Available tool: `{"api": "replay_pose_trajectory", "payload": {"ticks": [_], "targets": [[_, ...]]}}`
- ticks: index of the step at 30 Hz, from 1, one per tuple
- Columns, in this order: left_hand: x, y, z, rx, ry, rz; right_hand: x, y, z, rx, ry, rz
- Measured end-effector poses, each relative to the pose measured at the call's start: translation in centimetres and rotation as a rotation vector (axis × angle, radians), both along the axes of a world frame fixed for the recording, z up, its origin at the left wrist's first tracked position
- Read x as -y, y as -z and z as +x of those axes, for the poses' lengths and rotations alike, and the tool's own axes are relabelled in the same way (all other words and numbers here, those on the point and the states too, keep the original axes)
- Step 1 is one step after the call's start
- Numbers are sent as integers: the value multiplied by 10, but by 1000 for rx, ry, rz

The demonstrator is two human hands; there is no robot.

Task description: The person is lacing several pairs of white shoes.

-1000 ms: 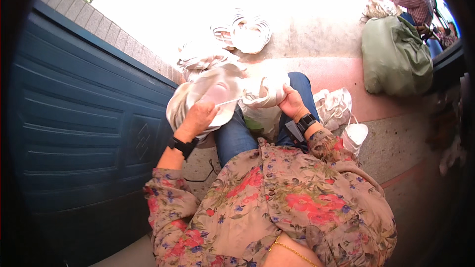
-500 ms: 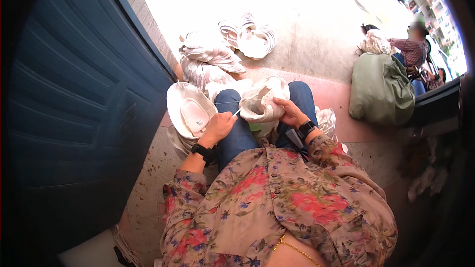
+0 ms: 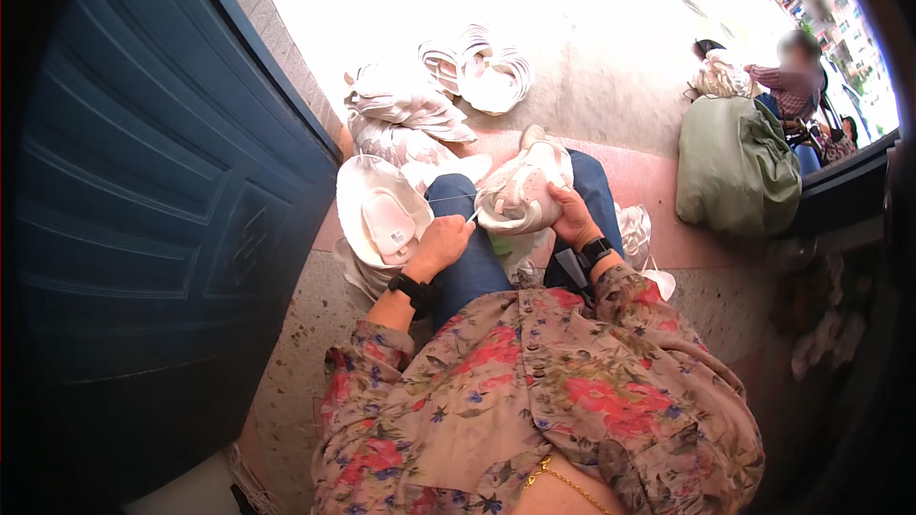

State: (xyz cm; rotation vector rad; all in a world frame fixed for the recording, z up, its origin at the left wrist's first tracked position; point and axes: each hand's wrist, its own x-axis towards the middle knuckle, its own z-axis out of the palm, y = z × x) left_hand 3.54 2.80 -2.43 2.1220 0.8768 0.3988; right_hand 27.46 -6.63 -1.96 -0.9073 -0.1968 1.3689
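Note:
Above my knees my right hand (image 3: 574,217) grips a pale sneaker (image 3: 534,181) by its side, fingers wrapped round it. The sneaker's narrower end points away from me and its opening faces my left hand. My left hand (image 3: 442,246) is closed on a thin white stick-like tool (image 3: 474,216), whose tip is at the edge of the sneaker's opening. A fine thread (image 3: 453,197) stretches leftward from the sneaker, just above my left knee. Beside that knee sits a white bowl-shaped container (image 3: 351,193) with a pale insole-shaped piece (image 3: 386,226) in it.
Bundled whitish pieces (image 3: 405,105) and curved striped stacks (image 3: 493,81) lie on the ground ahead. A blue panelled door (image 3: 172,210) stands close on my left. At the right is a big green sack (image 3: 735,167), with a seated person (image 3: 794,86) beyond.
The sneaker has been turned, so more of its upper shows and one end points away from me. Both hands have shifted slightly right with it, keeping their grips.

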Motion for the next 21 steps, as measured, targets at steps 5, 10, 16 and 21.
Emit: {"api": "replay_pose_trajectory", "payload": {"ticks": [5,10,16,21], "targets": [[0,-1,28,-65,-44,34,6,9,17,3,-105,23],[7,-28,63,-336,-161,-257,9,16,26,-85,-175,55],[16,-2,76,-454,-107,140,7,32,42,-95,-207,-2],[34,-1,85,-506,-191,164,-4,48,40,174,-274,-133]]}}
